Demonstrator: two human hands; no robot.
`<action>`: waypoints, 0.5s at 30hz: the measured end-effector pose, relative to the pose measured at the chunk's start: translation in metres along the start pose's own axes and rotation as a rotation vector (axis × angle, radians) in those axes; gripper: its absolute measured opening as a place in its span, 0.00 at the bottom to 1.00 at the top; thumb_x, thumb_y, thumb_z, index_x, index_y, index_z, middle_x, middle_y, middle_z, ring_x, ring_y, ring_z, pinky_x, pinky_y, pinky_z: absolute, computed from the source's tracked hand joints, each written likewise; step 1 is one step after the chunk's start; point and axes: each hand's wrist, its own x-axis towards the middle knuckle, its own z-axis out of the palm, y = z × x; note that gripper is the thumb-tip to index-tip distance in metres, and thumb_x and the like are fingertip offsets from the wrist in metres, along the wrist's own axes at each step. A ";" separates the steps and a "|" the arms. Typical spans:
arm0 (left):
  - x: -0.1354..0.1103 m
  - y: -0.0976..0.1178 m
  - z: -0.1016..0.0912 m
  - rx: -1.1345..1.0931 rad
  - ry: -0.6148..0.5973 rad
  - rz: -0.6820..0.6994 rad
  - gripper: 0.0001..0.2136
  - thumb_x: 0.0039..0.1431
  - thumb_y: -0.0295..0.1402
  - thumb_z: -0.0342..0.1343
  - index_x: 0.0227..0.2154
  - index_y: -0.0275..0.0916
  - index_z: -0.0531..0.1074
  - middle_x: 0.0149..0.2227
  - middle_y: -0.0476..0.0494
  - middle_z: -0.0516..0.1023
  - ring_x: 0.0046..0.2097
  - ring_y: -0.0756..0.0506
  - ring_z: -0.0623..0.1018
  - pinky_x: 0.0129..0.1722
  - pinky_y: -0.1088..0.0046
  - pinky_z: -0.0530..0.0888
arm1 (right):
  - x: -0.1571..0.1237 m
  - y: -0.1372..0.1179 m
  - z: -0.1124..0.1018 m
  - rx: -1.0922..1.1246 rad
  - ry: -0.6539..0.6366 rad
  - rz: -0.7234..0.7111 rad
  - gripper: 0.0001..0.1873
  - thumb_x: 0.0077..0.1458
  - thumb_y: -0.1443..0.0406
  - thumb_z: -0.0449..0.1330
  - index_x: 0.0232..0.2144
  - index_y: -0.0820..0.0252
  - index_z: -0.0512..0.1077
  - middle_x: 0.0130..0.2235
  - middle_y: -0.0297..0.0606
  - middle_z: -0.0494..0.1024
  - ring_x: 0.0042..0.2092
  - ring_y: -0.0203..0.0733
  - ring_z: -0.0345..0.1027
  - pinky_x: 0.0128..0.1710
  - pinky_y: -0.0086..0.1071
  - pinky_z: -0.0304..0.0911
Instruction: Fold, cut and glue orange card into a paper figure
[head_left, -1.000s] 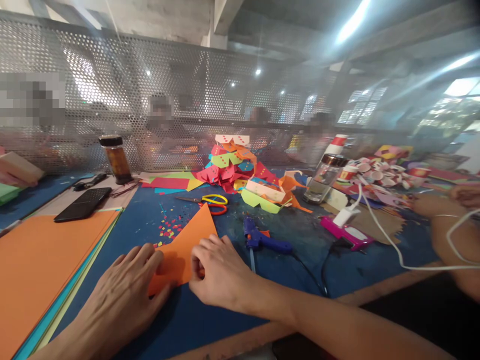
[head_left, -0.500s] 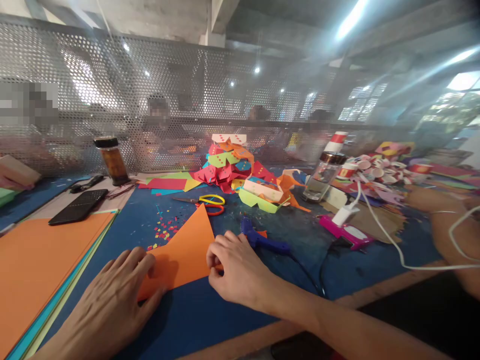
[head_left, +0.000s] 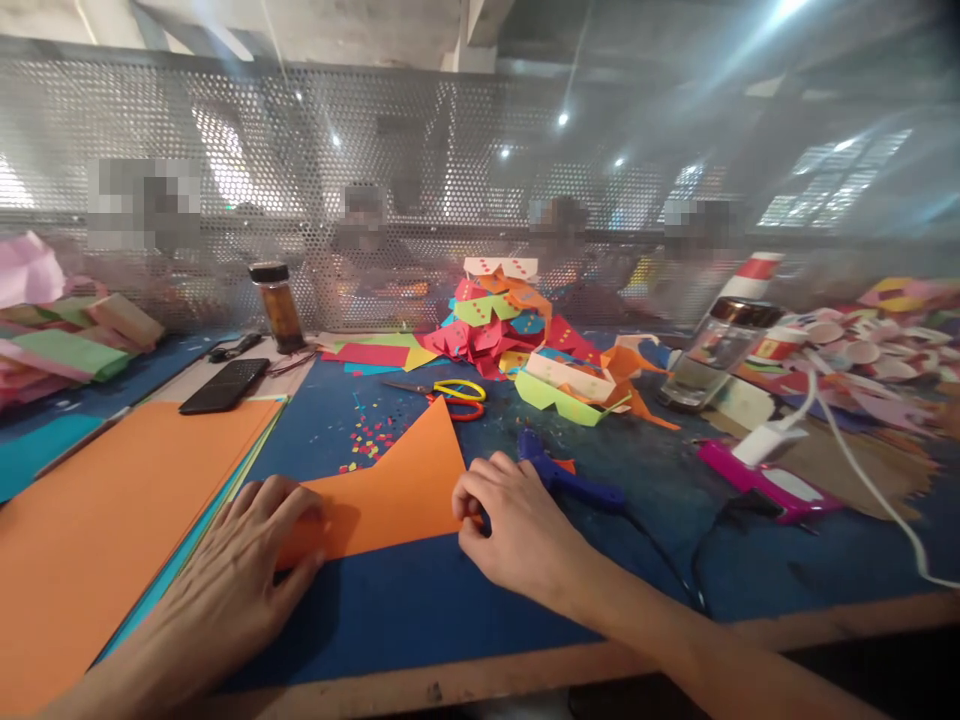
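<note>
A folded piece of orange paper (head_left: 397,491) lies before me on the blue table, its pointed corner rising towards the scissors. Over its left end rests my left hand (head_left: 244,555), palm down with the fingers stretched out and the thumb apart. My right hand (head_left: 517,530) is closed in a pinch at the paper's right corner. The fingertips partly hide the paper there. Just beyond the peak are scissors (head_left: 459,393) with yellow and red handles. A blue glue gun (head_left: 574,478) lies right of my right hand.
A stack of orange sheets (head_left: 135,510) lies left, a black phone (head_left: 225,386) above it. A brown-filled jar (head_left: 277,308), a colourful paper pile (head_left: 491,325), a glass jar (head_left: 712,350) and a pink power strip (head_left: 780,485) stand or lie beyond. Cables trail at right.
The view has turned left, so everything appears further right. A co-worker's arm at the right has left the view. Both hands stay at the orange paper, with little other movement.
</note>
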 end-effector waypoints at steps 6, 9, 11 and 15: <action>-0.008 -0.014 0.004 -0.043 -0.009 -0.008 0.10 0.63 0.38 0.51 0.46 0.49 0.66 0.48 0.45 0.72 0.50 0.38 0.74 0.49 0.56 0.73 | 0.000 0.001 0.000 0.000 -0.009 -0.005 0.10 0.43 0.77 0.56 0.27 0.58 0.69 0.32 0.32 0.74 0.39 0.43 0.61 0.38 0.37 0.48; -0.011 -0.017 0.006 -0.064 -0.020 -0.034 0.12 0.61 0.33 0.50 0.48 0.49 0.65 0.48 0.45 0.71 0.51 0.38 0.73 0.51 0.55 0.72 | 0.000 0.002 0.000 -0.010 -0.014 -0.011 0.10 0.43 0.76 0.56 0.27 0.58 0.68 0.32 0.32 0.74 0.39 0.42 0.62 0.38 0.37 0.48; -0.012 -0.020 0.007 -0.079 -0.030 -0.043 0.14 0.60 0.30 0.49 0.49 0.50 0.64 0.49 0.45 0.71 0.51 0.38 0.72 0.52 0.53 0.71 | 0.000 0.003 0.001 -0.023 -0.015 -0.016 0.10 0.44 0.76 0.55 0.27 0.58 0.68 0.32 0.32 0.74 0.39 0.43 0.62 0.38 0.37 0.48; -0.015 -0.024 0.005 -0.124 -0.034 -0.043 0.16 0.60 0.28 0.48 0.50 0.51 0.63 0.50 0.46 0.71 0.53 0.38 0.72 0.53 0.53 0.71 | 0.002 0.004 0.001 -0.042 -0.014 -0.019 0.10 0.44 0.76 0.55 0.27 0.57 0.68 0.32 0.31 0.74 0.40 0.43 0.62 0.38 0.38 0.49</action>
